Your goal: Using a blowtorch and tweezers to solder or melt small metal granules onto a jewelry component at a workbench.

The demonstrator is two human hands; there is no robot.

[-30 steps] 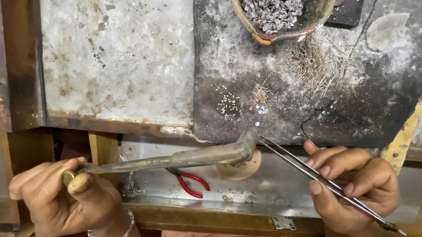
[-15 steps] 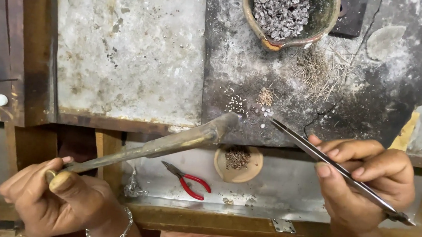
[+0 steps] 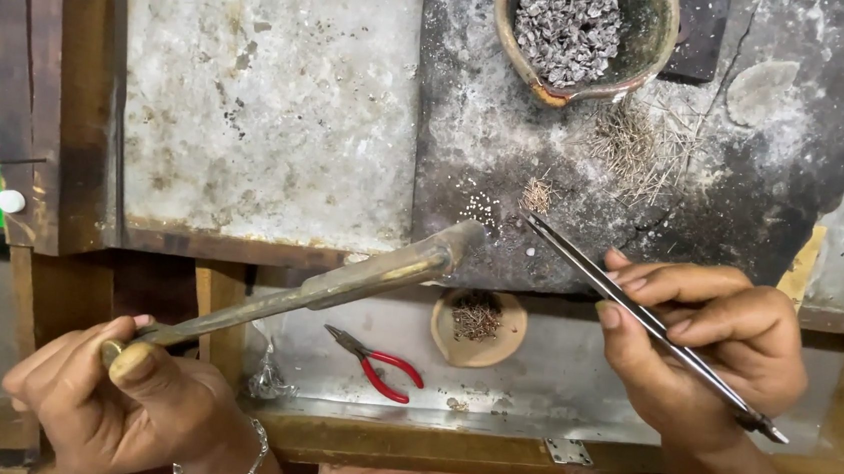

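My left hand [image 3: 123, 399] grips the thin end of a long tarnished metal blowpipe [image 3: 338, 281]; its bent tip reaches the edge of a dark scorched slab [image 3: 747, 182]. My right hand [image 3: 704, 350] holds long steel tweezers [image 3: 627, 308], their points resting on the slab beside a small cluster of tiny pale beads [image 3: 479, 209] and a tuft of fine wire bits [image 3: 538, 194]. The blowpipe tip and tweezer points lie a short way apart.
A clay bowl [image 3: 648, 49] of small dark metal pieces stands at the slab's top. A loose pile of fine wire [image 3: 645, 139] lies below it. Red-handled pliers [image 3: 377, 364] and a small clay dish [image 3: 480, 327] of wire bits sit in the metal tray. A pale stone slab [image 3: 263, 94] lies left.
The view has shifted, so the bench sits further right in frame. The blowpipe tip and the tweezer points have moved up from the bench edge onto the dark slab.
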